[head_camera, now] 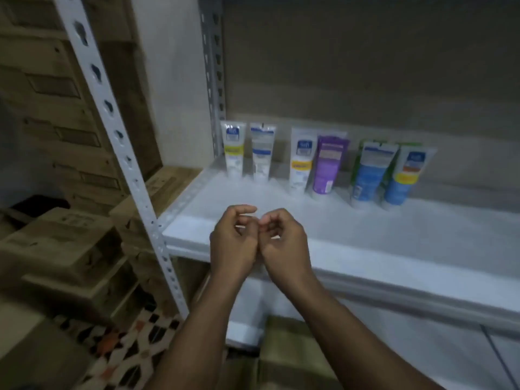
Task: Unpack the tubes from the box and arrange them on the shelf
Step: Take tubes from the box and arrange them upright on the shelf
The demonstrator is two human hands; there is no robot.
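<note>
The left hand (pixel 233 243) and right hand (pixel 284 244) are held touching, fingers curled, with nothing seen gripped, above the front edge of the white shelf (pixel 365 232). Beyond them, 6 tubes (pixel 326 167) are stood upright. Cardboard boxes (pixel 62 243) are stacked leftward.

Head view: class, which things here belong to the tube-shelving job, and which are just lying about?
Job: row of tubes, the purple tube among them; white shelf; left hand and right hand, both curled and holding nothing.
Lying about: stacked cartons on the left; patterned floor.
</note>
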